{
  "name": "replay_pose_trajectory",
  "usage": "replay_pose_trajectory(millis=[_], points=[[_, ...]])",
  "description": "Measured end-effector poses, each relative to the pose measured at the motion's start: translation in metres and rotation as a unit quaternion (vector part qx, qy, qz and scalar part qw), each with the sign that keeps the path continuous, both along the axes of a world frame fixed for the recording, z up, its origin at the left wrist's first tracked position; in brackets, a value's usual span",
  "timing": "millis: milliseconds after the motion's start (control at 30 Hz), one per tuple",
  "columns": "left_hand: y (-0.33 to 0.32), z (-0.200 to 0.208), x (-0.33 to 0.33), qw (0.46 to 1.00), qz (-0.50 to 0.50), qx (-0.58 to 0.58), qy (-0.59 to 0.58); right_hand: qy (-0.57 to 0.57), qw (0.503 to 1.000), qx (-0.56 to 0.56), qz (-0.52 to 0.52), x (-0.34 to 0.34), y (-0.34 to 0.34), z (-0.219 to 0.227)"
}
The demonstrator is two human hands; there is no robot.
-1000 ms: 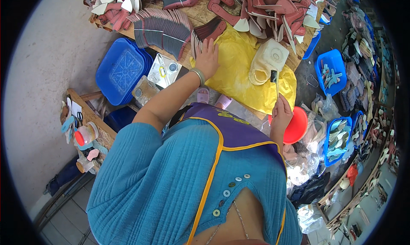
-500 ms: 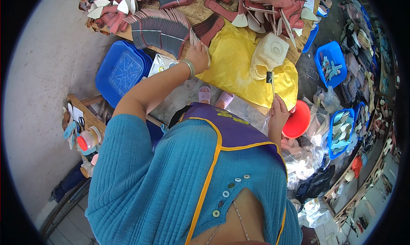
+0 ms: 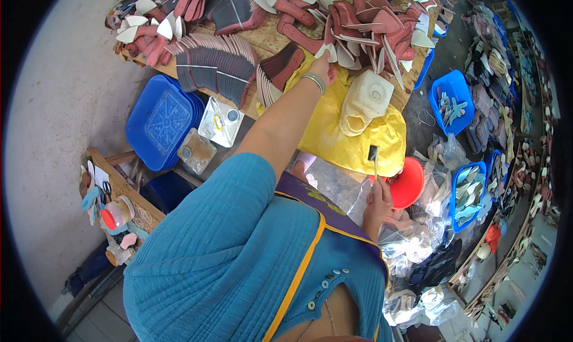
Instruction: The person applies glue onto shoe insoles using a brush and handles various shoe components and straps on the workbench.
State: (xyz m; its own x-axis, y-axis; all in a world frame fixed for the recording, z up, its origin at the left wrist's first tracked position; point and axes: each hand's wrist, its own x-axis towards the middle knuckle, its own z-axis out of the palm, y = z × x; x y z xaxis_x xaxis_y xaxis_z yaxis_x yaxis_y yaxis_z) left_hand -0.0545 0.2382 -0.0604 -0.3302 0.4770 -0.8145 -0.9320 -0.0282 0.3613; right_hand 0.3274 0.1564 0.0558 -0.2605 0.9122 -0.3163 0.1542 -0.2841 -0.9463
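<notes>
My left hand (image 3: pixel 324 68), a bangle on its wrist, reaches to the far side of the yellow sheet (image 3: pixel 325 133). Its fingers pinch the white pointed end of a pink shoe insole (image 3: pixel 306 42) at the edge of a loose heap. My right hand (image 3: pixel 377 205) is closed round the thin handle of a brush (image 3: pixel 375 158), whose dark head is over the near part of the sheet. Beyond the brush, a cut-open whitish plastic jug (image 3: pixel 369 97) lies on the sheet. Left of my left hand is a fanned stack of insoles (image 3: pixel 279 70).
More fanned insoles (image 3: pixel 218 64) line the wooden table (image 3: pixel 262 34). Blue basins (image 3: pixel 156 127) stand at its left, beside a white metal tin (image 3: pixel 219 122). A red basin (image 3: pixel 409 184) is beyond my right hand. Blue baskets (image 3: pixel 453 103) and plastic bags (image 3: pixel 412 234) crowd the right floor.
My left hand has left the fanned stack and moved right and away to the loose insoles. The brush has dropped away from the jug's mouth, towards me. The whole view has shifted slightly.
</notes>
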Motion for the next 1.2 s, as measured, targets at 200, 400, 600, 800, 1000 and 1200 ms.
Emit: replay_pose_trajectory(millis=[200,400,600,800,1000,1200], points=[[0.002,-0.012,-0.015,0.989,0.134,0.053,-0.020,0.043,0.996,-0.026,-0.069,0.027,-0.015,-0.010],[-0.044,0.040,-0.029,0.958,0.207,0.192,-0.057,0.017,0.999,-0.032,-0.017,0.000,-0.008,-0.014],[-0.101,0.098,-0.042,0.975,0.108,0.108,0.159,0.026,0.999,-0.030,0.034,-0.034,0.006,-0.012],[-0.229,0.109,-0.013,0.761,-0.163,-0.199,0.596,0.033,0.996,-0.050,0.058,-0.044,0.011,-0.016],[-0.268,0.095,0.067,0.889,-0.271,-0.114,0.350,0.017,0.996,-0.044,0.076,-0.049,0.009,-0.014],[-0.260,0.003,0.087,0.912,-0.306,-0.077,0.262,-0.123,0.986,0.070,0.087,-0.045,0.034,-0.025]])
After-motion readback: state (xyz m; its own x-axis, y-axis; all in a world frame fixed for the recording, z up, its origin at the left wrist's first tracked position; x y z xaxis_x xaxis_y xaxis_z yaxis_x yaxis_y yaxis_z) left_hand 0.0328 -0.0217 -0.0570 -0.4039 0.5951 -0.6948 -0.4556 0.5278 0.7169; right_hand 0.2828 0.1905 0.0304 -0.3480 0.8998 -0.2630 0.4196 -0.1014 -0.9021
